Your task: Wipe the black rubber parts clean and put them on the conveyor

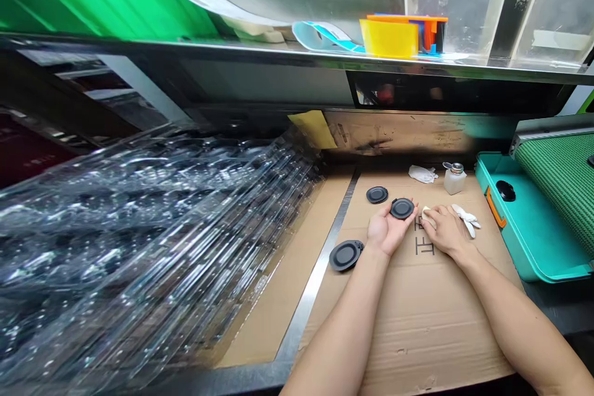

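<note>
My left hand [386,229], palm up, holds a black round lid-like part [401,208] with a small tab, between thumb and fingers. Just right of it, my right hand [443,228] is palm down with its fingers curled over a small pale yellowish pad [427,214], partly hidden by the fingers. A similar black round part [377,194] lies beyond my left hand. Another one [346,255] rests left of my left wrist. Beside my right hand lies a crumpled white cloth or glove [466,220].
Cardboard [417,322] covers the worktop. A white dispenser bottle [455,179] and another white cloth [422,174] stand at the back. To the right, a teal tray [542,253] holds a black part, beside a green conveyor belt [566,167]. Clear plastic trays [153,235] are piled left.
</note>
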A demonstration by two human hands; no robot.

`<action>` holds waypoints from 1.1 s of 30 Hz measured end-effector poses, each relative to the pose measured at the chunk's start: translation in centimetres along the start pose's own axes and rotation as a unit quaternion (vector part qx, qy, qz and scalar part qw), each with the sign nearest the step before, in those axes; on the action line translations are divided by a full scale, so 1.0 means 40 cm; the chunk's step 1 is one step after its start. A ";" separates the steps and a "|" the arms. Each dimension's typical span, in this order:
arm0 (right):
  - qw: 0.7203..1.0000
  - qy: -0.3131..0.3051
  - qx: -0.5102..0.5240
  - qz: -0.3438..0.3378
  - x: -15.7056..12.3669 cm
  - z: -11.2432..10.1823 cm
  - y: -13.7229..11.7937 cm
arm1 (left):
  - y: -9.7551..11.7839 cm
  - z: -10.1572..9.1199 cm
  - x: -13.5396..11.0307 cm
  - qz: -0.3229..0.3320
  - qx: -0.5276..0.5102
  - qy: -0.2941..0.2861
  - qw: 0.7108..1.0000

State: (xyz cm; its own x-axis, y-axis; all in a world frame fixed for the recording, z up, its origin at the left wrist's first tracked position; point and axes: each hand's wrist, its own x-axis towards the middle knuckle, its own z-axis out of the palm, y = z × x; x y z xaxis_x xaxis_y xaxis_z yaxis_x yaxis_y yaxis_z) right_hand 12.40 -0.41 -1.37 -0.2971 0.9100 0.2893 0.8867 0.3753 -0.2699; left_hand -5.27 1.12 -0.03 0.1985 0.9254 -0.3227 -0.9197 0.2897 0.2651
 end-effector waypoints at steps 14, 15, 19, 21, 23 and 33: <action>1.000 0.012 -0.011 -0.007 0.004 0.011 0.012 | -0.001 0.023 -0.018 -0.018 -0.053 -0.031 0.998; 1.000 0.012 -0.011 -0.008 0.004 0.011 0.013 | -0.001 0.023 -0.018 -0.016 -0.047 -0.031 0.998; 1.000 0.018 -0.010 -0.014 0.005 0.011 0.014 | -0.019 0.016 -0.013 0.037 0.060 -0.037 0.997; 1.000 0.018 -0.010 -0.016 0.005 0.009 0.013 | -0.037 0.009 -0.010 0.114 0.174 -0.042 0.977; 1.000 0.012 -0.013 -0.014 0.005 0.006 0.012 | -0.056 0.001 -0.008 0.222 0.310 -0.037 0.924; 1.000 -0.005 -0.001 0.000 0.005 0.003 0.013 | -0.095 -0.009 -0.035 0.488 0.651 0.013 0.581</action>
State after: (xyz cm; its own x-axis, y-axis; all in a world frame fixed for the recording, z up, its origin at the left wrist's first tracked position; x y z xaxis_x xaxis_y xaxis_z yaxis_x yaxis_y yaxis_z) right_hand 12.75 -0.02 -1.58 -0.3009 0.9115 0.2805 0.8872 0.3754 -0.2681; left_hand -2.17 -1.37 -0.93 -0.2237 0.8050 0.5495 0.4496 -0.4150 0.7910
